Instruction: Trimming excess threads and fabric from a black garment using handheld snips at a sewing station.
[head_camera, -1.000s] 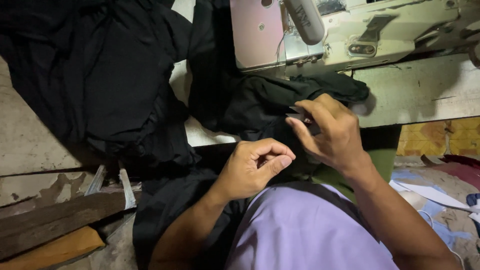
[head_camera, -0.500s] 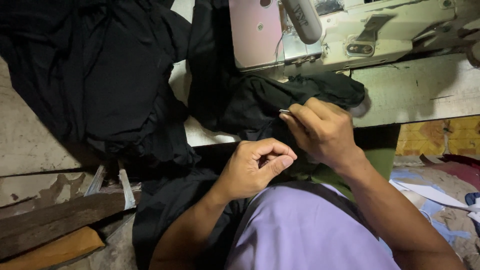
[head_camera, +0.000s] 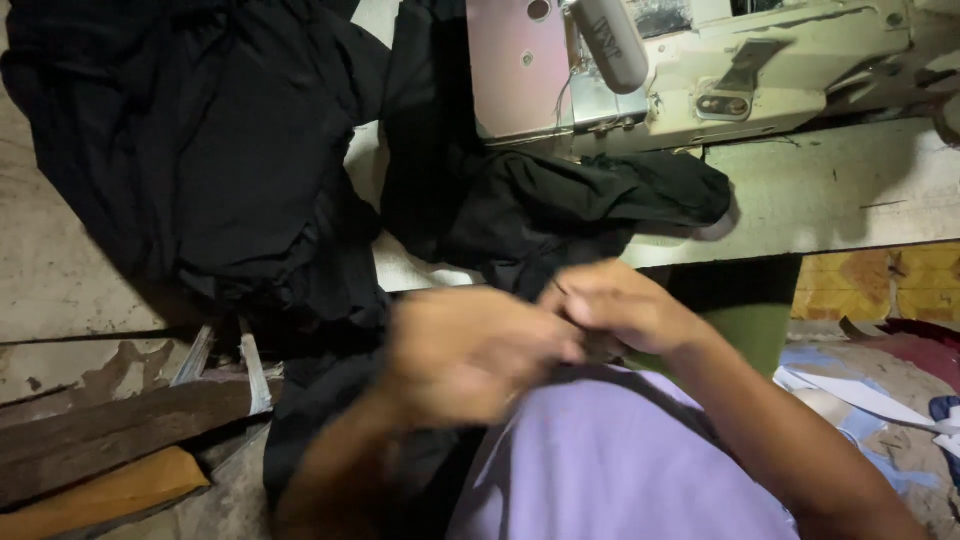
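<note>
A person seated at a cream sewing machine (head_camera: 700, 70) brings both hands together over black fabric (head_camera: 560, 215) that trails off the worn table (head_camera: 830, 190) into the lap. The left hand (head_camera: 470, 350) is blurred, its grip unreadable; the right hand (head_camera: 620, 305) seems to pinch cloth. Steady, close fingers should serve best.

left hand (head_camera: 470, 350) blurred, fingers curled, touching right hand (head_camera: 620, 305).
</note>
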